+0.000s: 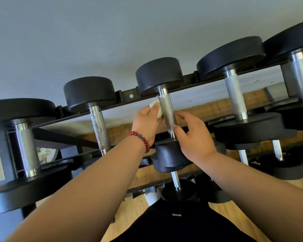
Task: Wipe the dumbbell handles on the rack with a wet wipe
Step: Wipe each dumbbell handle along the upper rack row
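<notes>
1. Where the top row of the rack holds its big black weights, the middle dumbbell sits with its shiny handle pointing back toward the person.
2. The left hand has a white wet wipe pinched in its curled fingers. It presses the wipe on the left side of that handle, up near the far weight.
3. The right hand is on the other side of the same handle. Its fingers are loose and spread out and are not wrapped round anything. Its thumb touches the near end of the handle, just above the front weight.
4. A bracelet of red beads with one blue bead goes round the left wrist.
5. One more dumbbell sits on the rack to the left of the middle one, and another bigger dumbbell sits to the right. Both are apart from the hands.
6. Under the top row there is a lower row of weights, partly hidden behind the two arms.
7. A grey wall is behind the rack, and a wood floor shows down below.
</notes>
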